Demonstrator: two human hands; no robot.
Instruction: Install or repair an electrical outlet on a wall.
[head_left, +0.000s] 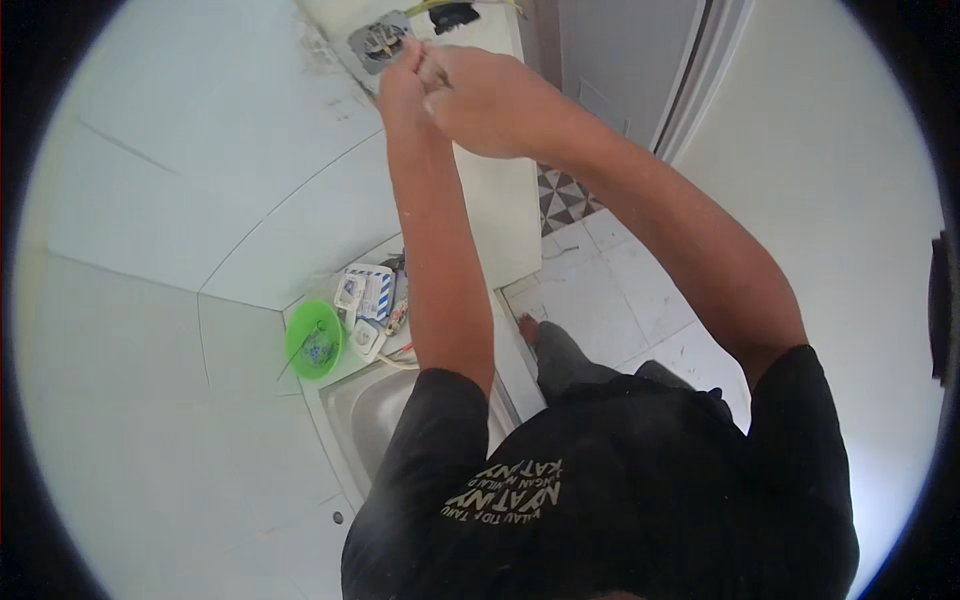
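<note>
Both my arms reach up to the wall, where a grey electrical socket box (pixel 366 52) with bare metal parts inside is set into the surface. My left hand (pixel 401 88) is closed, its fingertips raised against the lower right edge of that box. Right beside it, my right hand (pixel 485 100) is curled into a closed grip, and its fingers meet those of the left. Whatever lies between the fingers is hidden. Above the hands, a yellow-green wire (pixel 425 6) runs past a black opening (pixel 455 18) in the wall.
Below on the left is a steel sink (pixel 345 405) in a counter. On its far edge stand a green bowl (pixel 297 345) with a tool inside and a white-and-blue package (pixel 378 290) among small parts. A doorway with patterned floor tiles (pixel 566 200) opens at right.
</note>
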